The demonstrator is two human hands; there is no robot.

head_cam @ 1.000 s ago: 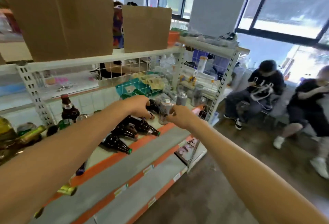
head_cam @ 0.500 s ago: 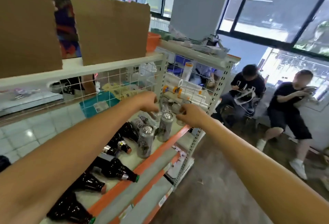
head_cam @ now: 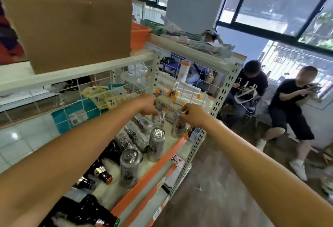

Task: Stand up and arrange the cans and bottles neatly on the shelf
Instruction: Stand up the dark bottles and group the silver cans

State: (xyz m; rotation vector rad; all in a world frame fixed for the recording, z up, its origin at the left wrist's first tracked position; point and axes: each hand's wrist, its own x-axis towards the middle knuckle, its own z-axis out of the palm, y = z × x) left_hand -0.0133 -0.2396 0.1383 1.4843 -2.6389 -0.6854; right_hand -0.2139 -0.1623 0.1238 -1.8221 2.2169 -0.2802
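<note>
Silver cans and dark bottles sit on a white shelf with an orange front edge (head_cam: 162, 165). My left hand (head_cam: 148, 105) grips the top of a silver can (head_cam: 159, 117) deep on the shelf. My right hand (head_cam: 192, 114) holds the top of an upright silver can (head_cam: 178, 127) near the shelf's right end. Two more cans stand upright in front, one (head_cam: 155, 144) behind the other (head_cam: 129, 167). Other cans (head_cam: 133, 136) lie on their sides. Several dark bottles (head_cam: 100, 172) lie flat further left, one with a green cap at the bottom (head_cam: 81, 214).
A wire grid (head_cam: 111, 89) backs the shelf. A cardboard box (head_cam: 72, 19) and an orange bin (head_cam: 138, 35) stand on the shelf above. Right upright post (head_cam: 196, 147) borders the aisle floor. Two seated people (head_cam: 248, 89) (head_cam: 292, 111) are at the right by the windows.
The view has moved right and closer to the shelf's right end. Both hands have reached further in and now hold the tops of two cans; an upright can now stands under my right hand.
</note>
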